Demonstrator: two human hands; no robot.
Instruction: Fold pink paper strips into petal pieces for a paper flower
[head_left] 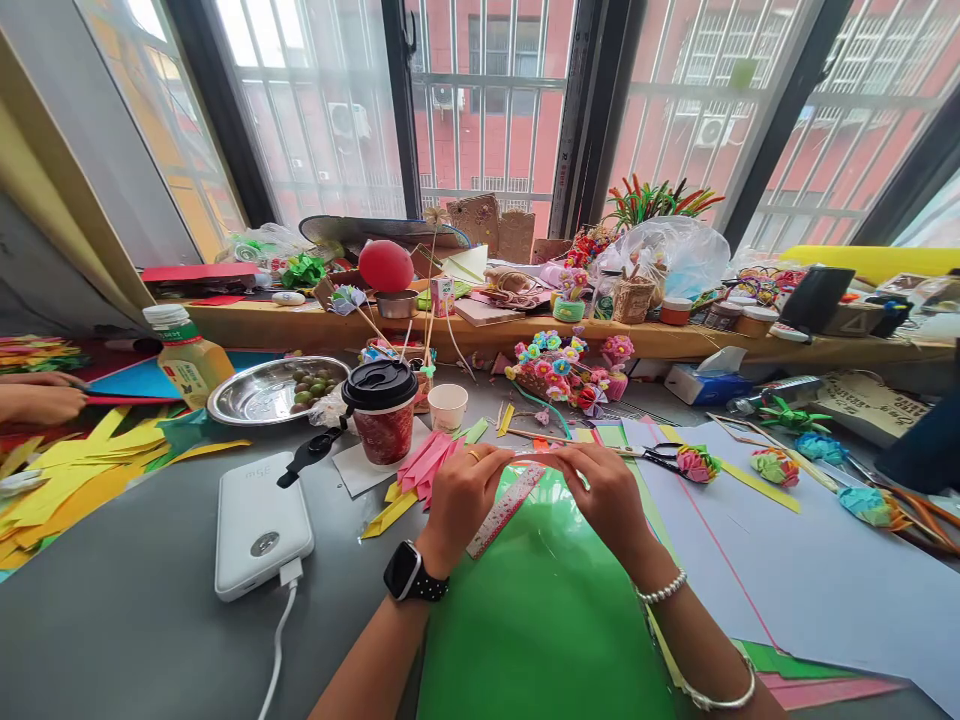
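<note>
My left hand (pixel 466 488) and my right hand (pixel 602 490) are raised close together over a shiny green mat (pixel 547 610). Between their pinched fingers stretches a thin pink paper strip (pixel 534 458), mostly covered by the fingertips. Below my left hand a patterned ruler (pixel 504 515) lies slanted on the mat. A stack of folded pink paper strips (pixel 427 465) rests just left of my left hand, with folded yellow strips (pixel 391 512) beside it. To the right of my right hand lie scissors (pixel 664 455) with dark handles, touching a multicoloured folded-paper bud (pixel 698 463).
On the left stand a white power bank (pixel 262 525) with its cable, a lidded red cup (pixel 381 415), a metal bowl (pixel 247 392) of fruit and a bottle (pixel 187 355). Another person's hand (pixel 41 398) is at far left. White paper sheets (pixel 795 560) spread rightward.
</note>
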